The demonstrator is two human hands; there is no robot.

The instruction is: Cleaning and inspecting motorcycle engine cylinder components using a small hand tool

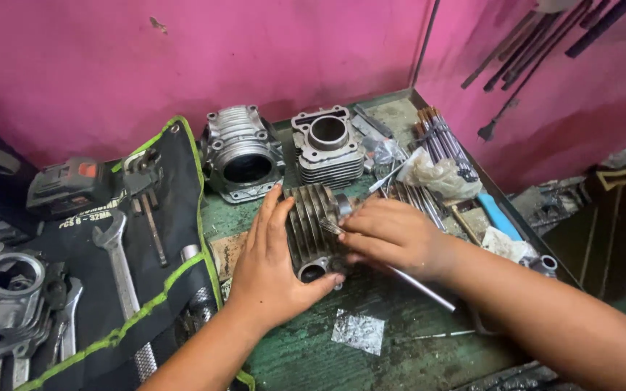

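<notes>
2 more cylinders (327,148) behind, apart.

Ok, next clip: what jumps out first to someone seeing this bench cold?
Dead centre, the left hand steadies a finned engine cylinder on the green bench while the right hand works a thin metal rod against it. Two more cylinders stand behind by the pink wall, and a spanner lies on a black tool roll to the left.

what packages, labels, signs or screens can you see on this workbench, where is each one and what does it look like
Crumpled clear plastic bag: back right of the bench, beside the bundle of thin metal rods.
White printed lettering: on the black tool roll with green edging, left side, below the black and orange power-tool battery.
No signs or screens in view.
</notes>
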